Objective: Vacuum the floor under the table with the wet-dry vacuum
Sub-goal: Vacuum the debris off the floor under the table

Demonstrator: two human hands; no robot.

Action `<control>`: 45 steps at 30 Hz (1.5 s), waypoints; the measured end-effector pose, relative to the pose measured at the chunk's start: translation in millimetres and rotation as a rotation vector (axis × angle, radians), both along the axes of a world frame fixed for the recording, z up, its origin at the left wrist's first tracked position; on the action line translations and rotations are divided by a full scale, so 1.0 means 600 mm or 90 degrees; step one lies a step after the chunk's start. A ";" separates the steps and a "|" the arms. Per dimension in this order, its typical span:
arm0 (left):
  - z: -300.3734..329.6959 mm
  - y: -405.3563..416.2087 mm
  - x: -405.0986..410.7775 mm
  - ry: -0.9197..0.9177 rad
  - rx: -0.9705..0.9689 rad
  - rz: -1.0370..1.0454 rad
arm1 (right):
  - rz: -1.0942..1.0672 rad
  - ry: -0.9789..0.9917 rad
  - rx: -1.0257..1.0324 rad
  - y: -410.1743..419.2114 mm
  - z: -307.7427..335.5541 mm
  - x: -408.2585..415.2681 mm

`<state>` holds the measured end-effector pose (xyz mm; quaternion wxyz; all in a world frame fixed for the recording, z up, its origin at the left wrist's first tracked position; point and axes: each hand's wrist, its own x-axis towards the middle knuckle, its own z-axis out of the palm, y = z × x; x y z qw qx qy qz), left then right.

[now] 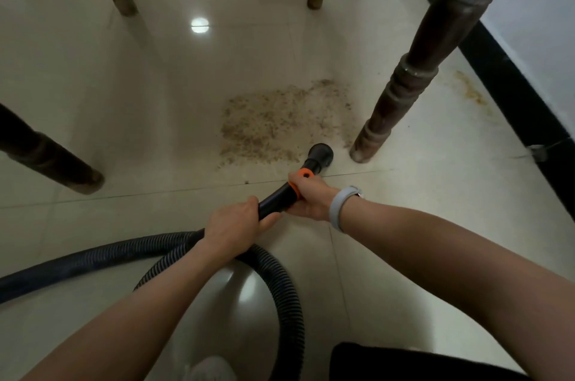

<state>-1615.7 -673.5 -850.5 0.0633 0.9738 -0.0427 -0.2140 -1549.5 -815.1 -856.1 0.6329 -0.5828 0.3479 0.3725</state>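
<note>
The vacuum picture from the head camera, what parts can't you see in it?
- Head view: the vacuum's body is out of frame; the black ribbed hose runs off the left edge.
- The mouth of the black round nozzle faces the white tiled floor, so its opening is hidden.
- The tabletop is cut off above the dark turned wooden table leg.
- The left hand covers part of the black tube.

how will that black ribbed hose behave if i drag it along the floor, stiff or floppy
Probably floppy: the ribbed hose already lies in a loose loop on the tiled floor. It likely slides easily, since the tiles look glossy. The loop may trail and snag on a table leg.
</note>
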 end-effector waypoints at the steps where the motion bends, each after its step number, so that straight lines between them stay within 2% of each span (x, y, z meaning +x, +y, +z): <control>1: -0.001 0.006 -0.005 0.002 0.002 0.005 | 0.014 0.000 -0.013 0.008 0.003 -0.003; 9: -0.005 0.066 -0.026 0.010 -0.034 0.077 | 0.089 -0.021 -0.029 0.076 0.012 -0.014; 14: -0.011 0.093 -0.048 -0.008 -0.012 0.128 | 0.121 -0.014 -0.010 0.105 -0.003 -0.021; 25: 0.000 0.113 -0.061 0.006 -0.011 0.164 | 0.090 -0.021 0.052 0.126 -0.020 -0.034; 45: -0.010 0.226 -0.125 -0.028 -0.089 0.411 | 0.159 -0.004 0.149 0.278 -0.016 -0.046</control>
